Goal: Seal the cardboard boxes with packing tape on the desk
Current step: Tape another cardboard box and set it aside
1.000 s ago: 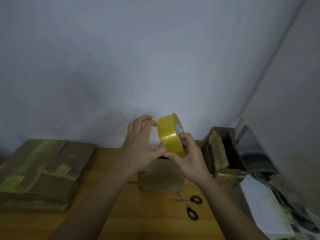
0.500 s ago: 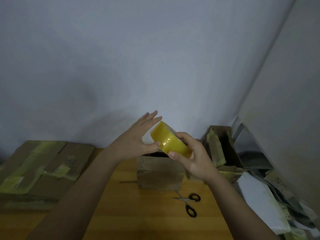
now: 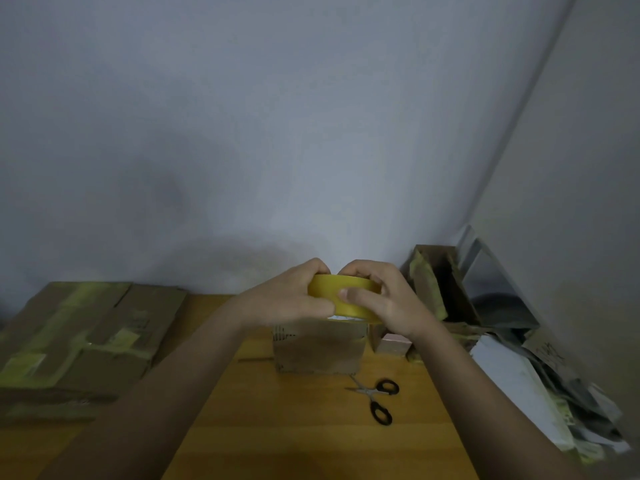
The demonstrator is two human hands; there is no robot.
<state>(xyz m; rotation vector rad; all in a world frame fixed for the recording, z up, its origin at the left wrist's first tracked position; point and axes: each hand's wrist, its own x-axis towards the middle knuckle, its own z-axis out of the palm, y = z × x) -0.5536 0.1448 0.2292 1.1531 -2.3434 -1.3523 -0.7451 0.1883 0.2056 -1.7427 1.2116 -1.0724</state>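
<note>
A wooden desk [image 3: 311, 441] carries a small cardboard box [image 3: 320, 348] at its middle. Left of that box lies a stack of flattened taped cartons [image 3: 79, 341]; black-handled scissors [image 3: 377, 400] lie just in front of it — to its right, a small pinkish block [image 3: 394, 344] and a heap of scrap cardboard and paper [image 3: 519, 375].

Yellow tape roll [image 3: 343, 295], brown cardboard box [image 3: 320, 348], black-handled scissors [image 3: 375, 400], orange-brown wooden table [image 3: 311, 427], flattened brown cardboard [image 3: 86, 334] streaked with yellowish tape, grey-blue wall [image 3: 277, 133].

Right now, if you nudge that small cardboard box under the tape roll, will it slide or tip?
The small cardboard box looks light, so it probably slides on the smooth wooden desk. It sits low and wide, so tipping seems unlikely. Its creased walls look soft, so they may dent if squeezed.
</note>
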